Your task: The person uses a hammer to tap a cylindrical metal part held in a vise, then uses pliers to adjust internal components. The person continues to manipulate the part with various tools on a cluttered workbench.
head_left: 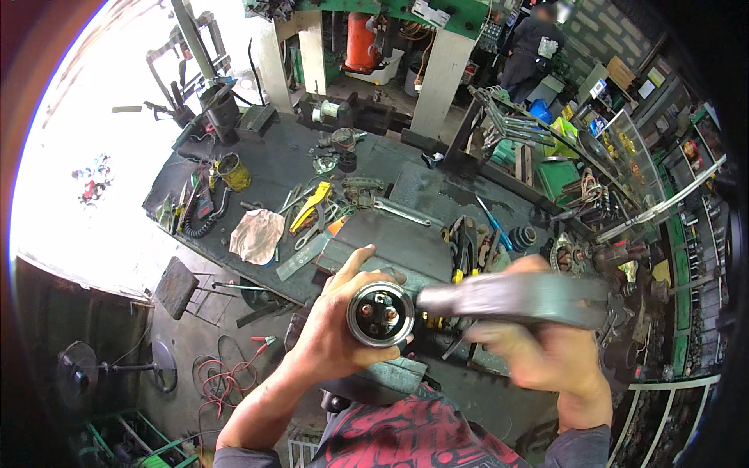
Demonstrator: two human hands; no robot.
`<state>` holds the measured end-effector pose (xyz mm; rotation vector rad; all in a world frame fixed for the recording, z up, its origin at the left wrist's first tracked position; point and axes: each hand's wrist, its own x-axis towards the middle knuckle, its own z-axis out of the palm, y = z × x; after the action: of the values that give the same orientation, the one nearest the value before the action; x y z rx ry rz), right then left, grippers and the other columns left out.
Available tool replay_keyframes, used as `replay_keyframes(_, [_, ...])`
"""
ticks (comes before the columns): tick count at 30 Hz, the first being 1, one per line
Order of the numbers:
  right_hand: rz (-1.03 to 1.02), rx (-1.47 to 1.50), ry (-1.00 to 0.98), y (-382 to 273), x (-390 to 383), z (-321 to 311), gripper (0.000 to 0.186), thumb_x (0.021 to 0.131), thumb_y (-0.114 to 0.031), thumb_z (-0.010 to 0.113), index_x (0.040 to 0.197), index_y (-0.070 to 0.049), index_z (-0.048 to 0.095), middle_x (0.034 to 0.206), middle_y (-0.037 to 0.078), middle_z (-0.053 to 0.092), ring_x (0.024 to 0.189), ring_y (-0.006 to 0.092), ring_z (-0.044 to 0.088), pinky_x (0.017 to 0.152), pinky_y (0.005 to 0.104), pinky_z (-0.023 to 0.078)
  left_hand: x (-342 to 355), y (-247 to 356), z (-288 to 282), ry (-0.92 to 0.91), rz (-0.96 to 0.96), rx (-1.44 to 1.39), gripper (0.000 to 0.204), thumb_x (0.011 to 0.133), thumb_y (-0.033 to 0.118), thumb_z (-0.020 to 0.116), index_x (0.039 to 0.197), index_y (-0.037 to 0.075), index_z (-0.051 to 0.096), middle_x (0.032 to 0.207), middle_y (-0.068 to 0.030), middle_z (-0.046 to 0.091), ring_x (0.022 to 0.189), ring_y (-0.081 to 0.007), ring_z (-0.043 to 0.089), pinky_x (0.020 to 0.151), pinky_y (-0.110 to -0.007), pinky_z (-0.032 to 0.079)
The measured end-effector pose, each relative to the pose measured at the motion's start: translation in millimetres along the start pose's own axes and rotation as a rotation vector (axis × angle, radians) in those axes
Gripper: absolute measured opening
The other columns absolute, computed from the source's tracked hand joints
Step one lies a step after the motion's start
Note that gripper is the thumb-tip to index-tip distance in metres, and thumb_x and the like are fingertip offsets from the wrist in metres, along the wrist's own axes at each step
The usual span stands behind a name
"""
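Note:
My left hand [328, 331] is wrapped round a round metal housing [380, 314], its open end facing up. Two copper-coloured contacts show inside the dark interior. Close to the housing's right side is the narrow end of a grey metal hammer [515, 300]. My right hand [550, 355] grips this hammer; both are smeared by motion, and the handle is mostly hidden. Whether hammer and housing touch, I cannot tell. Below my left hand, partly covered, lies a grey bench vise [402, 374].
The dark workbench [250, 156] carries a wrench [402, 210], yellow-handled pliers [312, 207], a rag [257, 235] and a yellow can [234, 171]. A stool [183, 287] and red cables [226, 380] are on the floor at left. A person [532, 51] stands far back.

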<state>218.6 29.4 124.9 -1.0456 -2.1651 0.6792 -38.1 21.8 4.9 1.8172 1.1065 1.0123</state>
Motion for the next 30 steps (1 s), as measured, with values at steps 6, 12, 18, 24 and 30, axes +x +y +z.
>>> replay_keyframes(6, [-0.057,0.073,0.024,21,25,0,0.030,0.091,-0.032,0.081,0.112,-0.011,0.078,0.096,0.009,0.074,0.076,0.0294,0.072,0.067,0.0381,0.056,-1,3,-2,-0.011,-0.050,0.033,0.070,0.059,0.024,0.093,0.122,0.010,0.066,0.134,-0.0094,0.067,0.153,-0.0429,0.034,0.120,-0.057,0.030])
replay_keyframes(12, [-0.057,-0.032,-0.230,29,49,-2,0.030,0.092,-0.032,0.077,0.112,-0.010,0.075,0.101,0.014,0.074,0.086,0.0392,0.071,0.074,0.0441,0.057,-5,9,4,0.091,-0.102,0.027,0.066,0.056,0.019,0.096,0.116,0.012,0.070,0.125,-0.0052,0.071,0.146,-0.0385,0.047,0.119,-0.051,0.038])
replay_keyframes(18, [-0.029,0.061,-0.360,26,55,-3,0.022,0.092,-0.025,0.078,0.107,-0.008,0.076,0.095,0.014,0.073,0.087,0.0352,0.072,0.075,0.0427,0.056,-7,10,3,0.082,-0.153,0.021,0.066,0.057,0.021,0.096,0.117,0.012,0.070,0.127,-0.0047,0.072,0.147,-0.0370,0.047,0.119,-0.051,0.038])
replay_keyframes(24, [-0.023,0.177,-0.203,21,71,-4,0.020,0.093,-0.024,0.075,0.106,-0.010,0.076,0.099,0.014,0.075,0.087,0.0367,0.073,0.075,0.0428,0.058,-6,10,4,0.107,-0.118,0.105,0.074,0.053,0.016,0.096,0.121,0.004,0.068,0.123,-0.0126,0.073,0.136,-0.0360,0.058,0.114,-0.046,0.045])
replay_keyframes(30, [-0.011,0.156,-0.220,13,96,1,0.016,0.093,-0.019,0.075,0.105,-0.008,0.077,0.096,0.012,0.076,0.085,0.0299,0.074,0.074,0.0390,0.058,-10,11,10,0.128,-0.093,0.161,0.076,0.056,0.019,0.097,0.124,0.005,0.066,0.140,-0.0175,0.063,0.139,-0.0335,0.055,0.114,-0.044,0.045])
